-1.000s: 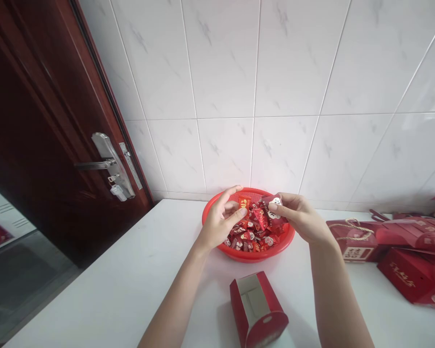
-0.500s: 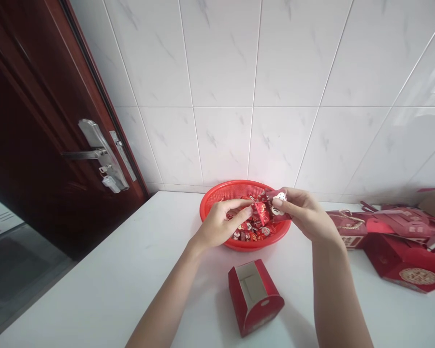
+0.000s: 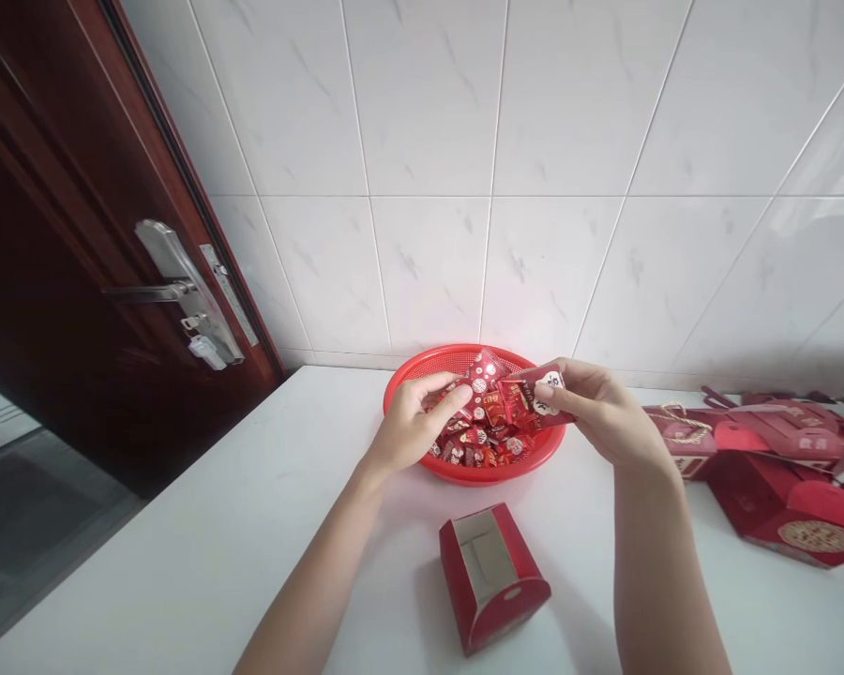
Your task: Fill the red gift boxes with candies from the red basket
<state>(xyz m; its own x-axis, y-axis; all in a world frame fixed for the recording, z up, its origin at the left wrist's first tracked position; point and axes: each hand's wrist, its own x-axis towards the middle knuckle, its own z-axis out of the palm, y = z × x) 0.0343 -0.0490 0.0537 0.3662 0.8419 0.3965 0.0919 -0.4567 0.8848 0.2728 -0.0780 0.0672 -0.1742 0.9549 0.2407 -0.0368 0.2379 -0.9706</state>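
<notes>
My left hand (image 3: 414, 422) is closed, its thumb and fingers pinching a red candy packet with pale round prints (image 3: 485, 373) above the basket. Opposite it, my right hand (image 3: 601, 408) grips dark red candy packets (image 3: 527, 394), one with a white label near my thumb. Both hands are over a round red plastic basket (image 3: 474, 480) that holds many small wrapped candies (image 3: 474, 441). Nearer to me, between my forearms, an open-topped red cardboard box (image 3: 510, 609) rests on the table with its pale inside showing.
On the right of the white table (image 3: 253, 525) lie several red gift boxes (image 3: 780, 487), one with a rope handle (image 3: 685, 422). Behind the table rises a tiled wall (image 3: 429, 272). A dark wooden door (image 3: 63, 234) with a metal handle (image 3: 147, 292) is at the left.
My left hand now has a dotted packet and sits slightly further left, apart from the right hand's packets. A small bright red packet is now with the right hand's packets. The box stays put.
</notes>
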